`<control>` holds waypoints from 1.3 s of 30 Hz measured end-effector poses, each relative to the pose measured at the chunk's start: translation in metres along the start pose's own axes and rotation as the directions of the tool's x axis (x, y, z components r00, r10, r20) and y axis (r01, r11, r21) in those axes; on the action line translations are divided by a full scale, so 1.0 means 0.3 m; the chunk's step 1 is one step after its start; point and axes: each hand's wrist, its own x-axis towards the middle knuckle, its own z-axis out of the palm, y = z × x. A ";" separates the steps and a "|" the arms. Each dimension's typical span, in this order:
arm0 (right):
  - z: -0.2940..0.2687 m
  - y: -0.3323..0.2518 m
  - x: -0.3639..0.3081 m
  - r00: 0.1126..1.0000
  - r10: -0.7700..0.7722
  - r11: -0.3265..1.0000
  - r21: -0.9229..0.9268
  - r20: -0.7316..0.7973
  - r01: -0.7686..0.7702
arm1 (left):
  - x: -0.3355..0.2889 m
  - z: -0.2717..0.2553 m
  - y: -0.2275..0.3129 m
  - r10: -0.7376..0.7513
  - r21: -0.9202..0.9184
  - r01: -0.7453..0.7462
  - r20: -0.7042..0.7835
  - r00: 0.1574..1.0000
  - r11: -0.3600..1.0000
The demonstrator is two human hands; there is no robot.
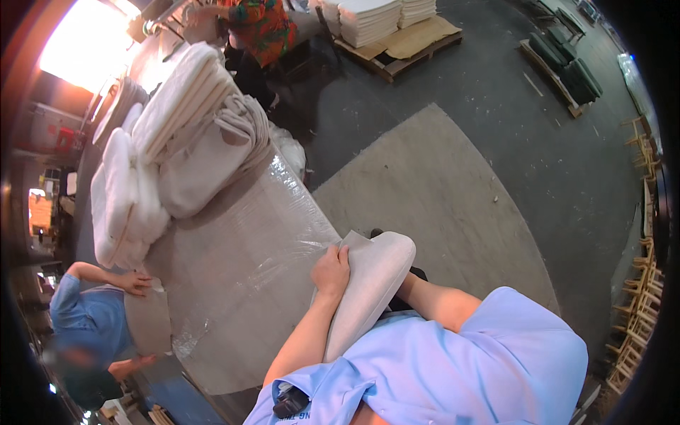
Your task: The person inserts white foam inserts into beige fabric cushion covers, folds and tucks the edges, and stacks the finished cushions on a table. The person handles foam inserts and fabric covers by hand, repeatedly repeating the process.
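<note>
The cushion [375, 283] is by the near right edge of the table [227, 375], up against the person's blue shirt [439, 361]. The body seems to work like a wall, so the cushion does not slip. I cannot tell if it rests on the table too. The left hand [331, 271] curls its fingers tight on the grey flap [358, 245] at the cushion's far end, maybe so the cloth stays put. The right arm [443, 301] goes behind the cushion. Its hand is mostly hidden, so I cannot tell how it holds, but it may prop up that side.

Shiny plastic [301, 209] covers part of the table, perhaps to keep soft things clean. A white pile [177, 113] sits at the far left end, likely to leave room for arms. On the left, a helper [92, 312] has hands at a grey cloth [150, 319]. Past the table, a big mat [439, 184] lies on the floor [467, 85]. Far off, a white stack [372, 20] sits on a pallet [391, 69], maybe to stay off the dirt. Wooden frames [641, 312] line the right side.
</note>
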 end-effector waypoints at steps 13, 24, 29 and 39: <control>0.008 0.112 0.172 0.969 0.128 0.992 0.036 -0.209 -0.124 | 0.051 0.099 -0.083 0.229 0.082 -0.217 -0.190 0.955 0.973; -0.067 0.083 0.061 0.979 0.048 0.996 0.087 -0.198 -0.031 | 0.033 -0.005 -0.075 0.155 -0.058 -0.155 -0.013 0.988 0.986; -0.086 0.118 0.037 0.985 0.058 0.994 0.101 -0.161 -0.042 | -0.116 -0.127 -0.176 -0.012 0.091 -0.017 0.317 0.948 0.996; 0.116 -0.079 0.286 0.945 0.095 0.994 -0.026 -0.314 -0.108 | -0.037 -0.141 -0.128 -0.151 -0.427 0.127 -0.022 0.988 0.896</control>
